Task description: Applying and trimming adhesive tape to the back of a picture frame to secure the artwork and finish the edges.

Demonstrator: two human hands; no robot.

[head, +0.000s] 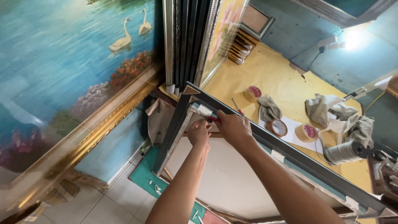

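Where hands [215, 128] meet: grey ridged frame [265, 143]

Both forearms were bare from the lower edge of the view up to the wrists, with no sleeve, cuff or glove showing. The left hand [199, 132] and the right hand [233, 127] wore no ring, watch or bracelet on the sides that showed. Short, unpainted nails tipped the fingers.
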